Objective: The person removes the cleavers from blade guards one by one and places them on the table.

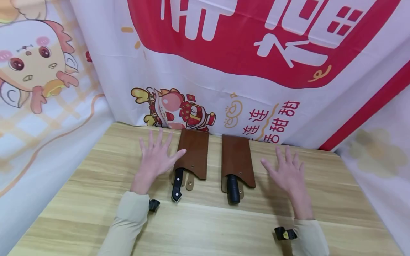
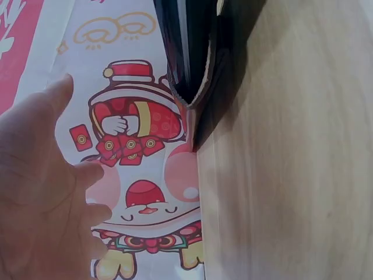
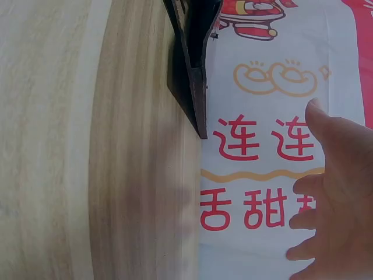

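Note:
Two brown leather sheaths lie side by side on the wooden table. Out of the left sheath (image 1: 194,151) comes a black riveted knife handle (image 1: 177,185); a thick, rounded black handle (image 1: 233,190) sticks out of the right sheath (image 1: 236,154). Both blades are hidden inside. My left hand (image 1: 157,156) is spread above the table just left of the left sheath, holding nothing. To the right of the other sheath, my right hand (image 1: 288,174) is likewise spread and holds nothing. Each wrist view shows a sheath edge (image 2: 195,99) beside the hand, apart from the fingers.
A printed white cloth (image 1: 217,92) with red characters and cartoon figures hangs along the table's back edge. More cloth hangs at the left (image 1: 45,117) and right (image 1: 378,142) sides. The wooden table top (image 1: 205,231) stretches in front of the sheaths.

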A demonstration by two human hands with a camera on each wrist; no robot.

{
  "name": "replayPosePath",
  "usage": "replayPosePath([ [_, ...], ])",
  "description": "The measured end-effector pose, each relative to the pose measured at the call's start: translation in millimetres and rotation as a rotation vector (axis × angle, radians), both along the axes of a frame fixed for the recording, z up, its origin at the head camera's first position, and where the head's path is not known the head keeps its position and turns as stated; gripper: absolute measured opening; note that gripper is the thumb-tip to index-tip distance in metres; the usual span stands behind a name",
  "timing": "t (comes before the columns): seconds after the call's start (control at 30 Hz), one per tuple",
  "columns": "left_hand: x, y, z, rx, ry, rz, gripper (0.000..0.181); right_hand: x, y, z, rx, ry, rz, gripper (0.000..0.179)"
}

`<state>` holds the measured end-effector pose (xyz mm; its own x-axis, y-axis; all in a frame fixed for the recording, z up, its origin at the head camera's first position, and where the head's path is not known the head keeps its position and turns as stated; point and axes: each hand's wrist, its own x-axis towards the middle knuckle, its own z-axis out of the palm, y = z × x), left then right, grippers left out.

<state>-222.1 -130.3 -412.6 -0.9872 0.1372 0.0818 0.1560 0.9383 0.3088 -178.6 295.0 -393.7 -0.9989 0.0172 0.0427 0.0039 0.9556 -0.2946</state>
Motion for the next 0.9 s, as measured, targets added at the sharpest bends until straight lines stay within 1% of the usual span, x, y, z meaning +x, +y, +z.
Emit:
replayPosePath([
  [0.07,0.6,-0.5,-1.5,-0.013,0.004,0.001,0.090,-0.7,-1,0.5,0.001,-0.004,0.006,0.094],
  [0.17,1.4,0.0,-3.4,-0.006,0.002,0.002,0.084,-0.9,-3,0.8,0.006,0.001,0.013,0.094],
  [0.37,2.8,5.0,-3.9,0.084,-0.041,0.031,0.076,1.4,-9,1.4,-0.040,0.016,0.025,0.094],
  [0.43,2.8,7.9,-3.4,0.128,-0.060,0.038,0.073,2.0,-13,2.7,-0.067,0.038,0.017,0.092],
  [0.47,2.9,9.7,-3.4,0.154,-0.064,0.041,0.072,2.4,-16,3.1,-0.077,0.062,0.016,0.089],
  [0.53,2.8,13.4,-4.2,0.211,-0.071,0.049,0.069,3.4,-21,5.0,-0.097,0.119,0.015,0.079],
  [0.67,3.2,19.5,-6.4,0.325,-0.067,0.065,0.063,5.7,-36,8.0,-0.157,0.238,0.039,0.058],
  [0.73,2.9,21.4,-6.7,0.398,-0.083,0.074,0.061,6.6,-44,9.1,-0.207,0.275,0.051,0.051],
  [0.8,1.9,22.6,-7.0,0.466,-0.106,0.084,0.058,7.2,-54,11.1,-0.267,0.302,0.057,0.044],
  [0.9,-1.3,23.1,-9.6,0.562,-0.149,0.101,0.056,8.9,-68,14.7,-0.388,0.290,0.061,0.037],
])
